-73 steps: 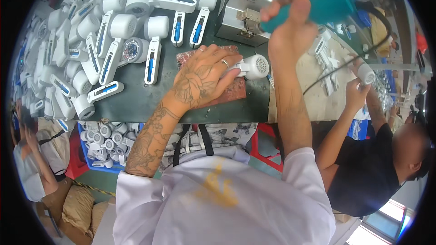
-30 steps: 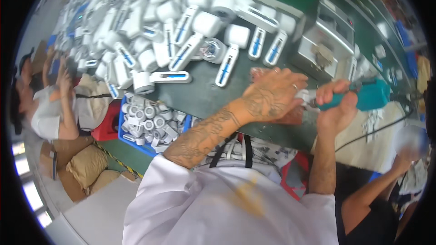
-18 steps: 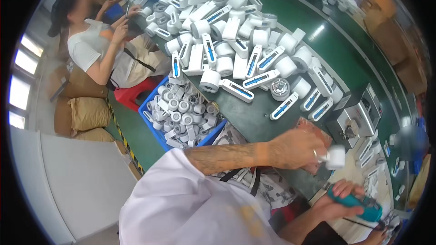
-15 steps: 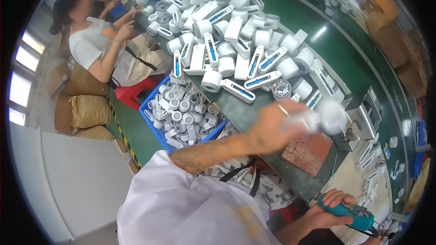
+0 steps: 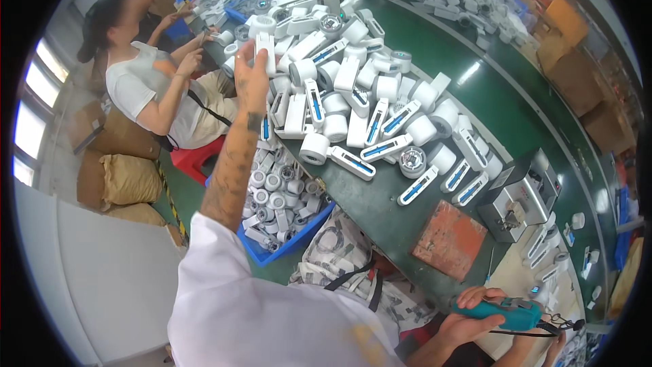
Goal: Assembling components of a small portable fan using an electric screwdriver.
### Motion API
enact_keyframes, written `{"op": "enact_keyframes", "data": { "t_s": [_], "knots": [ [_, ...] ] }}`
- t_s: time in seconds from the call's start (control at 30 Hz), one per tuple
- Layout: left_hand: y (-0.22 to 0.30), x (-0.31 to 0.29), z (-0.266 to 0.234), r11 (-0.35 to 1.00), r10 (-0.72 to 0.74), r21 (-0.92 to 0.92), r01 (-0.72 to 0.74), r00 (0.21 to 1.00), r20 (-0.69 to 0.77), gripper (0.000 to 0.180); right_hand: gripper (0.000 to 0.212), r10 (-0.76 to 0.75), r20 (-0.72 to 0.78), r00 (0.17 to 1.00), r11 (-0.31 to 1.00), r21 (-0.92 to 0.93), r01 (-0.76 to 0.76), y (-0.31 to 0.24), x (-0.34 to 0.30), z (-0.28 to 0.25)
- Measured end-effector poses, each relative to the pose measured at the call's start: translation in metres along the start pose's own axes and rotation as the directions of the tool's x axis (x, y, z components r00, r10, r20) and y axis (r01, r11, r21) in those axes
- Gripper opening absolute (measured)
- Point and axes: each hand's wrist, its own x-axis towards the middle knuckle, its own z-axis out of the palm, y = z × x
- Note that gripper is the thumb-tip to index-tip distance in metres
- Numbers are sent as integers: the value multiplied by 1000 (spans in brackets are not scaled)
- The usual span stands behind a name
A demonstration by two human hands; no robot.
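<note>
Head view, looking down over a green workbench (image 5: 536, 115). Left hand (image 5: 250, 78) stretched far out to the upper left, fingers (image 5: 261, 51) wrapped round a white handheld device (image 5: 265, 54), gripping it near the lower end. Device held upright, long axis pointing up out of the fist, above the near edge of a pile of white devices (image 5: 360, 109), many with blue strips. Right hand (image 5: 475, 316) low at the bottom right, well apart from the pile, fingers curled shut round a teal electric screwdriver (image 5: 502, 314) lying roughly level. Left hand by far the nearer to the pile. Held device: plain white, slim body; top end slightly blurred, detail hard to make out.
</note>
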Motion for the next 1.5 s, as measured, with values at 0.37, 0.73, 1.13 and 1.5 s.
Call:
{"op": "enact_keyframes", "data": {
  "t_s": [0.37, 0.73, 1.13, 1.5],
  "knots": [
    [-63, 169, 29, 718, 274, 487, -498, 845, 459, 40, 69, 26, -77, 997, 997, -71, -32, -3, -16, -3],
    [-102, 319, -31, 227, 516, 633, -740, 643, 566, 51, 57, 122, -79, 989, 992, 52, -118, -21, -20, -11],
    [264, -259, 220, 792, 604, -565, -229, 165, 780, 26, 63, 81, -60, 995, 997, 2, -81, -20, -15, -52],
    [298, -458, 413, 781, 194, -149, -607, 9, 981, 44, 69, 135, -136, 981, 988, -61, -145, -51, -49, -87]
  ]
}}
